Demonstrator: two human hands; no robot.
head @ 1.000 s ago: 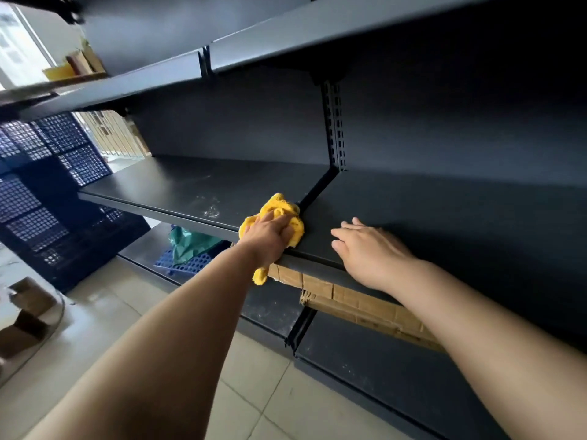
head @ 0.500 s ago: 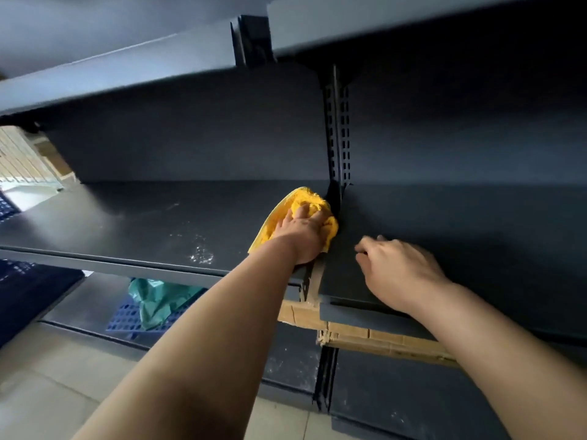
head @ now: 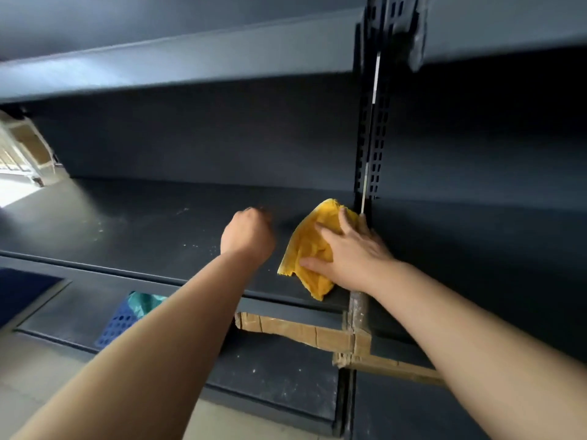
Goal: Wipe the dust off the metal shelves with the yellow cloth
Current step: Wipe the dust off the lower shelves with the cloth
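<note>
- Yellow cloth [head: 309, 249] lies crumpled on the dark metal shelf [head: 143, 227], at the shelf's right end and just beside the slotted upright post [head: 370, 147]. One frayed corner points toward the shelf's front edge.
- Flat on top of the cloth is the right hand [head: 352, 252], its fingers [head: 325, 232] straight and spread. It presses the cloth to the shelf rather than clutching it, and the thumb lies across the cloth's lower part.
- Just left of the cloth, and apart from it, the left hand [head: 247, 233] is over the same shelf. Its fingers are curled into a fist turned away from the camera, and nothing shows in it. Whether the knuckles touch the metal cannot be told.
- Pale dust specks [head: 187, 211] dot the shelf to the left of that fist.
- Another dark shelf, the upper shelf [head: 190, 61], runs overhead.
- Under the front edge, taped cardboard [head: 301, 333] sticks out above the lower shelf [head: 270, 376], which is also speckled with dust.
- Further left, a blue perforated crate [head: 117, 325] and a green bag [head: 143, 303] sit partly hidden behind the left forearm.
</note>
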